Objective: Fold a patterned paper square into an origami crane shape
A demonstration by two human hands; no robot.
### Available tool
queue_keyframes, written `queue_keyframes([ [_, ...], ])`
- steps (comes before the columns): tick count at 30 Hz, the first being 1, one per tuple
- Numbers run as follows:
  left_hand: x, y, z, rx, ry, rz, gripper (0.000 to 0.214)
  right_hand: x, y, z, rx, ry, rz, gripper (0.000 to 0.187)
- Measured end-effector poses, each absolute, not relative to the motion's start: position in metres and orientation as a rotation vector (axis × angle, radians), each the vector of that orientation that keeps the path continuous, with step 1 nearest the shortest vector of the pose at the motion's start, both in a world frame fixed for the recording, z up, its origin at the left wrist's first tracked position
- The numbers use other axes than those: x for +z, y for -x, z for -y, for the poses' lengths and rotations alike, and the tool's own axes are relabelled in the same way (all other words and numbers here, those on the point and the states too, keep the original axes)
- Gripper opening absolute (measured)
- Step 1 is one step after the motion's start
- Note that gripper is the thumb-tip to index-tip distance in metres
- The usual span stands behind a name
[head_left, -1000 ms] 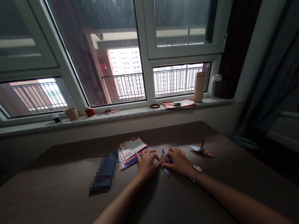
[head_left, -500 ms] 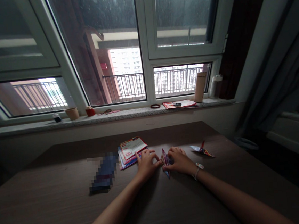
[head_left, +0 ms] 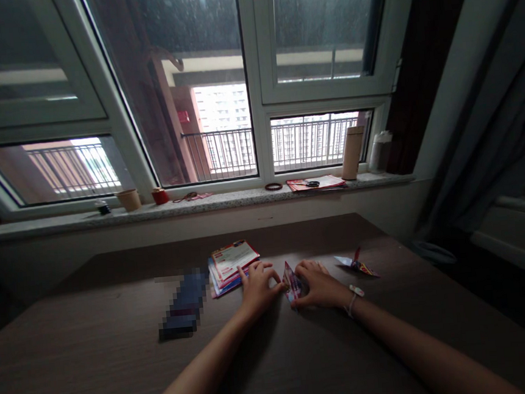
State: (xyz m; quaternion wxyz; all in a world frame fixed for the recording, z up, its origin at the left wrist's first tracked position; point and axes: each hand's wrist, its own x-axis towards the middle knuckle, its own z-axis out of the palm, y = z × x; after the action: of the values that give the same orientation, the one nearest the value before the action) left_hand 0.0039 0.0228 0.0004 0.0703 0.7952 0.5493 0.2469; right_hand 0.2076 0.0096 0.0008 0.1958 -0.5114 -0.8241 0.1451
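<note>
A small folded piece of colourful printed paper point(head_left: 292, 284) is between my hands on the dark wooden table point(head_left: 98, 371). My left hand point(head_left: 260, 288) pinches its left edge between thumb and index finger, with the other fingers stretched toward the paper stack. On the other side, my right hand point(head_left: 318, 285) has its thumb at the near edge and its fingers curled over the far right part. To the right lies a folded paper crane point(head_left: 357, 265) with a red upright tip. A stack of printed paper sheets point(head_left: 234, 262) lies just beyond my left hand.
Left of the stack is a dark, pixelated flat object point(head_left: 184, 305). On the windowsill point(head_left: 244, 197) stand a paper cup point(head_left: 128, 200), a red spool point(head_left: 160, 196), a beige bottle point(head_left: 352, 153) and a clear bottle point(head_left: 380, 151). Scissors point(head_left: 311, 184) rest on more printed paper there.
My right hand has shifted slightly right, its thumb moving to the paper's near edge. The paper's lower point no longer sticks out below. My left hand holds nearly the same pinch.
</note>
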Motion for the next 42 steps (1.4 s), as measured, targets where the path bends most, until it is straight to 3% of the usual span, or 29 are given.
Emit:
queue_keyframes([
  [16, -0.003, -0.004, -0.023, 0.757, -2.4, -1.64, 0.016, -0.007, -0.217, -0.004, 0.471, 1.315, 2.316, 0.081],
  [27, -0.006, -0.004, -0.023, 0.808, -2.419, -1.607, 0.01, -0.014, -0.215, -0.014, 0.414, 1.237, 2.122, 0.018],
  [42, 0.001, -0.004, -0.018, 0.765, -2.444, -1.56, 0.008, -0.012, -0.213, -0.013, 0.4, 1.27, 2.147, 0.016],
])
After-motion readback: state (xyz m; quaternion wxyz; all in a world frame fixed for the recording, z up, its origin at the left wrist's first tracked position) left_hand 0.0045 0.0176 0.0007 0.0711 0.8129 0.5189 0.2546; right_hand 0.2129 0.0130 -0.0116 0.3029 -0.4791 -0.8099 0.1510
